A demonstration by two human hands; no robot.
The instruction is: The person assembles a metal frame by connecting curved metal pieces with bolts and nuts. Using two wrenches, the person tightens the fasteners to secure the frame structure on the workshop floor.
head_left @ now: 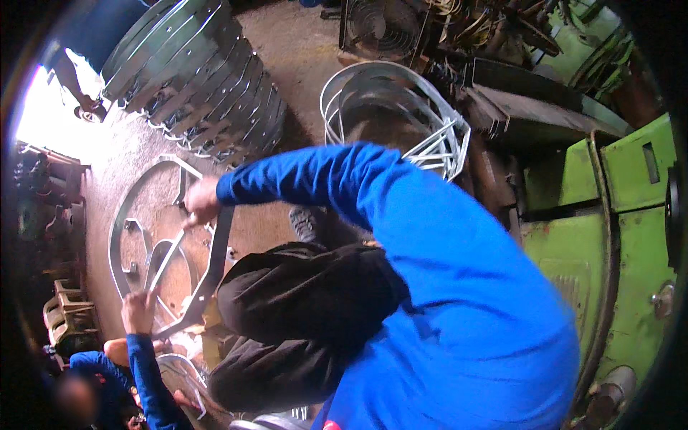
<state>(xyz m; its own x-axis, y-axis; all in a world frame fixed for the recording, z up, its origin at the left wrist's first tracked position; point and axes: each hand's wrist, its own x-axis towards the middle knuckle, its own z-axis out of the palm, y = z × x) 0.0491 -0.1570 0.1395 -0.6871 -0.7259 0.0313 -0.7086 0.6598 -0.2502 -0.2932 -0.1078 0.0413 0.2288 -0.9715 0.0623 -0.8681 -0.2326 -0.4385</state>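
Observation:
A large grey metal frame point(115, 240), made of flat strip bent into a D-like loop with small brackets inside, lies on the floor before my knees. My right hand point(203, 202) is closed at its far side, fingers round the upper end of a slim, light-coloured metal bar point(166, 259). The bar slants down across the frame's inside to my left hand point(137, 312), which is closed on its lower end near the frame's near edge. A smaller curved strip shows inside the loop, beneath the bar. Palms and some fingertips are hidden.
A tall stack of metal hoops point(208, 79) stands at the far left. More welded hoops point(394, 72) lie beyond my right arm. Green machine cabinets point(566, 265) line the right, a fan point(380, 29) stands at the back, and a person point(97, 369) sits close at lower left.

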